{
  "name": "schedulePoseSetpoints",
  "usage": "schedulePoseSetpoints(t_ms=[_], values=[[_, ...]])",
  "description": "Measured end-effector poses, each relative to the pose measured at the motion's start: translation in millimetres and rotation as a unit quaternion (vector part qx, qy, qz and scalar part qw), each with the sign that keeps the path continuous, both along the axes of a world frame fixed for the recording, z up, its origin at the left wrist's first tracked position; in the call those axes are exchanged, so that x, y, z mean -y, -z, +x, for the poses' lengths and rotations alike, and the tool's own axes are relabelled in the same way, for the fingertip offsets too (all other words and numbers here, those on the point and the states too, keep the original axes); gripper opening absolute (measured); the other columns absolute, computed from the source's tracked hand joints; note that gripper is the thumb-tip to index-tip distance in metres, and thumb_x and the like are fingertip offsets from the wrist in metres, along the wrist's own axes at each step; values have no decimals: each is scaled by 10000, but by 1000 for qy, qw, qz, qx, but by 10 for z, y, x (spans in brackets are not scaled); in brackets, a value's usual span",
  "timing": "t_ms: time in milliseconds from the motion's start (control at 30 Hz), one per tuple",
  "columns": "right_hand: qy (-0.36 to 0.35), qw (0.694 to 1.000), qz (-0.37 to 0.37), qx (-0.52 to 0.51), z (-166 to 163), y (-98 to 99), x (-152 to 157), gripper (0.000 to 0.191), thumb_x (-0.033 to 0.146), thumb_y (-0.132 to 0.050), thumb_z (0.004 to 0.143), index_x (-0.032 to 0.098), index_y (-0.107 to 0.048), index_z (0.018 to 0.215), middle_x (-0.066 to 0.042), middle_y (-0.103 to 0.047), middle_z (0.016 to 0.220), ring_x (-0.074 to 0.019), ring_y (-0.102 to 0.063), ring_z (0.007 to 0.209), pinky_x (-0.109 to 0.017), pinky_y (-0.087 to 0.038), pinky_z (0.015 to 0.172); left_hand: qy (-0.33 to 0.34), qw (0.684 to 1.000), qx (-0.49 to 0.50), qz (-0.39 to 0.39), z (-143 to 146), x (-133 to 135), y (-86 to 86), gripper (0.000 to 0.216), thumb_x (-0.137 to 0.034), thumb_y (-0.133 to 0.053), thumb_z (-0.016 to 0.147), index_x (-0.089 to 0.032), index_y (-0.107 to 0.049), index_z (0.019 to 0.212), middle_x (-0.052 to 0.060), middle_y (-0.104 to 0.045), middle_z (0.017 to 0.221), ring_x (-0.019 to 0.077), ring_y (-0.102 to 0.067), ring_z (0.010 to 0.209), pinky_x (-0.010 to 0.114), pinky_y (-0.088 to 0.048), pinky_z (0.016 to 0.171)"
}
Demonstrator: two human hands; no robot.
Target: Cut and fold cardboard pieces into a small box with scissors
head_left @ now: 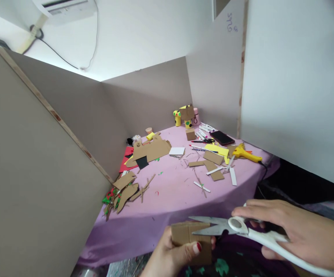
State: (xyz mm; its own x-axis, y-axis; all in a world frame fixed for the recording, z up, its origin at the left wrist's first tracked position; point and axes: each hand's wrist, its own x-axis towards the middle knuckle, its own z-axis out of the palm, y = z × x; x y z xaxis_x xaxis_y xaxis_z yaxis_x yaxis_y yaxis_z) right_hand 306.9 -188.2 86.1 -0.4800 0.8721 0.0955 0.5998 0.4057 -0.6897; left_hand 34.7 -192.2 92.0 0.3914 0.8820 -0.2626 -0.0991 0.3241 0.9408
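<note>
My left hand (181,254) grips a small piece of brown cardboard (181,232) in front of the table's near edge, its thumb pressed on the face. In my right hand (288,223) is a pair of white-handled scissors (236,225), fingers closed round the handles. The scissor blades are parted and point left. They reach over the upper right part of the cardboard, one blade lying across its face, and whether they touch it I cannot tell. Part of my right hand's grip is hidden behind the handles.
A purple cloth covers the table (172,192). Cardboard scraps (126,192) lie at the left, a larger cardboard sheet (152,151) further back. A yellow glue gun (246,154), a phone (221,137) and white strips (232,177) lie right. Grey partitions (152,92) enclose the table.
</note>
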Motion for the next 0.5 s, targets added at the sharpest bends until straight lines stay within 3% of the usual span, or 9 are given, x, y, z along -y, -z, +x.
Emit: schedulePoseSetpoints(t_ms=[233, 400, 500], values=[[-44, 997, -8, 58, -6, -164, 13, 555, 369, -706, 704, 378, -529, 1230, -46, -614, 1231, -341, -550, 1107, -382, -537, 754, 76, 997, -11, 28, -78, -42, -13, 362, -403, -710, 645, -125, -716, 878, 103, -691, 838, 192, -606, 755, 311, -469, 707], [-48, 996, -15, 71, 63, -66, -15, 548, 412, -679, 726, 372, -513, 1247, -57, -601, 1242, -331, -544, 1116, -402, -515, 817, 107, 993, -12, 40, -128, -53, -24, 332, -381, -688, 683, -138, -722, 907, 97, -699, 837, 180, -604, 770, 284, -460, 719], [-55, 998, 15, 36, 70, -17, -22, 559, 406, -719, 684, 376, -545, 1214, -52, -663, 1129, -289, -624, 990, -377, -528, 790, 129, 990, -18, 57, -151, -56, -1, 313, -359, -675, 705, -143, -722, 927, 95, -701, 830, 169, -603, 760, 268, -458, 711]])
